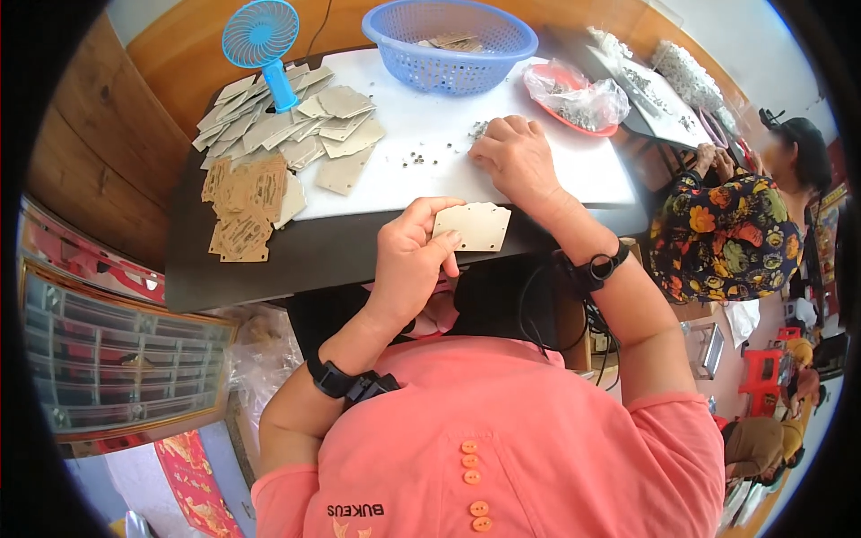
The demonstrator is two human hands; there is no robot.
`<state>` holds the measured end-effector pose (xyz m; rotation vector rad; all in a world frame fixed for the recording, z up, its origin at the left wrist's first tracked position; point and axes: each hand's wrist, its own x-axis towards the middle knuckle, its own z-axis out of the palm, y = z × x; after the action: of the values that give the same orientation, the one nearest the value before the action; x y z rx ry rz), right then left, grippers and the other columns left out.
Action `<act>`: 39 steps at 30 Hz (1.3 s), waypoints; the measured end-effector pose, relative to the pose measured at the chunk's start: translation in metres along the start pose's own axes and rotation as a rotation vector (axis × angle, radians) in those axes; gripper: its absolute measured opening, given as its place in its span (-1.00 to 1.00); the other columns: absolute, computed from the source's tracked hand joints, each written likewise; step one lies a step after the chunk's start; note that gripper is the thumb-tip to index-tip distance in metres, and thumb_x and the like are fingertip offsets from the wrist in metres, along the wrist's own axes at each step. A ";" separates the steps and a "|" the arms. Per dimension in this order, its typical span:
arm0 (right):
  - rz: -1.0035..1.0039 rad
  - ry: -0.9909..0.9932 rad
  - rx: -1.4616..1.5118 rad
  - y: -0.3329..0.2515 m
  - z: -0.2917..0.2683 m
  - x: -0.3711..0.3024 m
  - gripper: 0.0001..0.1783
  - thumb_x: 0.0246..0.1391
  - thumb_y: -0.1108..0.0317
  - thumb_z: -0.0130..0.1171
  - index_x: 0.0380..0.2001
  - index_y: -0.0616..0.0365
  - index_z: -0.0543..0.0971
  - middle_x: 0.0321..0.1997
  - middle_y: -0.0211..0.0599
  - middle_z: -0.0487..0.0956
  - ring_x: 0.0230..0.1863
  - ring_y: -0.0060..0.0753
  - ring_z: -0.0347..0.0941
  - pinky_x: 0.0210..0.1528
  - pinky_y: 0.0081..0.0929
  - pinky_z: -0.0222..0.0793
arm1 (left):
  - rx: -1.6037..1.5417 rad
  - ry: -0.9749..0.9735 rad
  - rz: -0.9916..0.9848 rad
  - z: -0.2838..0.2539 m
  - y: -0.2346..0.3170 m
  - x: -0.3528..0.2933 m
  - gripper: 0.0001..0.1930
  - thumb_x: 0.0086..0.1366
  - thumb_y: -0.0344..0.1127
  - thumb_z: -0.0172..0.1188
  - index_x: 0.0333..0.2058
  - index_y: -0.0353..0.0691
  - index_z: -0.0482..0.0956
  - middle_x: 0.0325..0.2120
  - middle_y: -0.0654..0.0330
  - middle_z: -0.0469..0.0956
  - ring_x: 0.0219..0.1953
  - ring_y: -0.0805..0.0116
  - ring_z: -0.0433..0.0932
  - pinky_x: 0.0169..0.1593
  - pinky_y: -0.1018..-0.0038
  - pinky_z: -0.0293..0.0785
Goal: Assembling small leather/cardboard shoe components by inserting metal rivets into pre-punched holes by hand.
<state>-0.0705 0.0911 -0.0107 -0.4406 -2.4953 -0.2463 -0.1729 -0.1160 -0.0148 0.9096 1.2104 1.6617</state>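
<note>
My left hand pinches a thin beige plate by its left end, over the table's front edge. The plate is flat, with small holes along its border and a scalloped far edge. To its upper right, my right hand is low over the white work surface with fingers curled together. Whatever those fingertips hold, if anything, is hidden. Just beyond them lies a small cluster of metal pieces. More tiny round metal pieces are scattered to the left of that hand.
Beige plates are heaped at the left, with brown printed ones in front. A blue fan stands among them. Behind are a blue basket and a red bowl with a plastic bag. Another person sits at the right.
</note>
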 end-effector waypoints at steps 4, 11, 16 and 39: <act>-0.109 -0.011 -0.034 0.002 -0.005 0.004 -0.96 -0.06 0.40 0.28 -0.49 -0.04 0.63 -0.34 -0.45 0.50 -0.11 -0.24 0.42 -0.09 -0.26 0.24 | 0.040 -0.001 0.031 0.000 -0.002 0.002 -0.65 0.30 -0.60 0.10 0.07 -0.41 0.50 -0.37 0.16 0.63 -0.62 0.61 0.47 -0.64 0.69 0.15; -0.136 -0.075 0.038 0.009 -0.006 0.007 -0.92 -0.08 0.42 0.27 -0.46 0.00 0.57 -0.31 -0.42 0.51 -0.11 -0.23 0.41 -0.07 -0.25 0.23 | 0.034 0.007 0.021 0.001 -0.001 0.003 -0.66 0.30 -0.60 0.10 0.06 -0.42 0.50 -0.37 0.14 0.62 -0.63 0.59 0.47 -0.67 0.69 0.15; 0.032 -0.060 0.425 -0.003 -0.038 -0.002 -0.88 -0.07 0.42 0.29 -0.42 0.08 0.55 -0.30 -0.41 0.54 -0.12 -0.24 0.42 -0.01 -0.31 0.19 | 0.059 0.040 -0.022 0.003 0.007 0.000 -0.68 0.30 -0.61 0.07 0.04 -0.42 0.47 -0.37 0.15 0.61 -0.59 0.58 0.45 -0.48 0.61 0.36; 0.316 0.093 1.034 -0.060 -0.047 -0.035 -0.87 -0.10 0.55 0.38 -0.43 0.16 0.63 -0.33 -0.44 0.53 -0.24 -0.52 0.45 -0.15 -0.54 0.35 | -0.019 0.041 0.017 0.004 0.005 -0.003 -0.66 0.31 -0.60 0.12 0.06 -0.39 0.50 -0.41 0.19 0.60 -0.61 0.62 0.47 -0.64 0.70 0.19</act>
<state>-0.0414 0.0139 0.0025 -0.3407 -2.0605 1.0646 -0.1697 -0.1181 -0.0090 0.8803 1.2153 1.7103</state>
